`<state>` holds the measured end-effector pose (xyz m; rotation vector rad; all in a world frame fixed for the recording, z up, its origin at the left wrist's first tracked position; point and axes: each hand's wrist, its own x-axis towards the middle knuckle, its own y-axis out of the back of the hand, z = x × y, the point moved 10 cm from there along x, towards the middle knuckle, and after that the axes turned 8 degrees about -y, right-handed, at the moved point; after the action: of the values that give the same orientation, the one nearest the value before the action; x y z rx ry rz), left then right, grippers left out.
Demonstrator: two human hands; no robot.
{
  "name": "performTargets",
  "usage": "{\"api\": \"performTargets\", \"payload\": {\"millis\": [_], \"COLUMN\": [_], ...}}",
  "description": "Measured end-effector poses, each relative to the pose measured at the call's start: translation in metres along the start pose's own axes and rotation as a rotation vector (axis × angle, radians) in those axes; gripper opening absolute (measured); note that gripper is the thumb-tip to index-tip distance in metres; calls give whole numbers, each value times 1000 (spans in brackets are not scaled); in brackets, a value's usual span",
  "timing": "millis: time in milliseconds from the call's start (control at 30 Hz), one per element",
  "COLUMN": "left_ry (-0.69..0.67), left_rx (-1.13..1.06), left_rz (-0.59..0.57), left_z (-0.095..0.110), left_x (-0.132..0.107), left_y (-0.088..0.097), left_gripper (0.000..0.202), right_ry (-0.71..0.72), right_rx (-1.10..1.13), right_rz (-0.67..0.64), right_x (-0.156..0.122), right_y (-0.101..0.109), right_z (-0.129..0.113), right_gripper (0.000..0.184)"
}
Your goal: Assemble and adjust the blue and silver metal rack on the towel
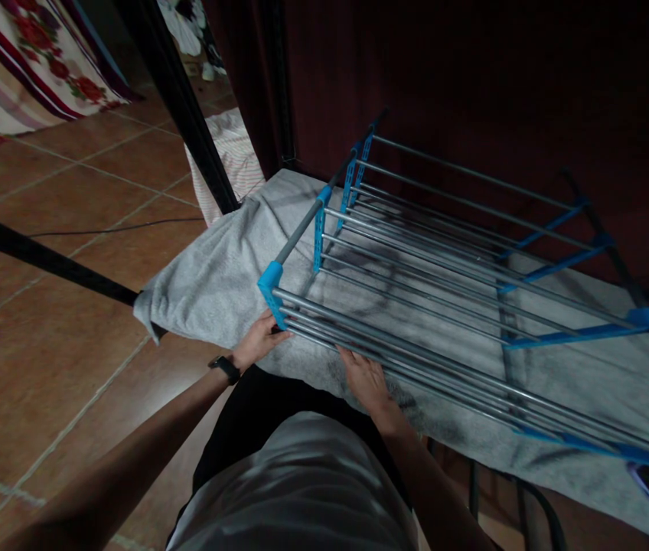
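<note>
A clothes drying rack [416, 268] with grey metal rods and blue plastic joints lies folded on a grey towel [215, 275] that covers a raised surface. My left hand [259, 340], with a black watch on the wrist, grips the rack's near corner just under the blue corner joint [272, 285]. My right hand [366, 379] lies on the towel at the near edge, its fingers reaching under the lowest rods. Whether those fingers curl around a rod is hidden.
Brown floor tiles [60, 321] spread to the left, crossed by a thin black cable. A black frame bar [43, 256] and a black post [181, 99] stand left of the towel. A floral cloth [20, 61] hangs at top left. A dark curtain [474, 76] backs the rack.
</note>
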<state>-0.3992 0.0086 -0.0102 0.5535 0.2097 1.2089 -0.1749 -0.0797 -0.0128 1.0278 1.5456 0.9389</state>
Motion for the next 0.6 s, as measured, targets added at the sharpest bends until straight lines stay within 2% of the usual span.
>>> {"api": "performTargets", "payload": {"millis": [333, 600], "left_ry": [27, 96], "left_rx": [95, 184], "left_rz": [79, 154], "left_z": [12, 22], "left_x": [-3, -1], "left_y": [6, 12], "left_gripper": [22, 22], "right_ry": [-8, -40], "right_rx": [-15, 56], "right_rz": [-30, -111], "right_x": [4, 7], "right_y": [3, 3], "right_z": [-4, -6], "right_gripper": [43, 40]}}
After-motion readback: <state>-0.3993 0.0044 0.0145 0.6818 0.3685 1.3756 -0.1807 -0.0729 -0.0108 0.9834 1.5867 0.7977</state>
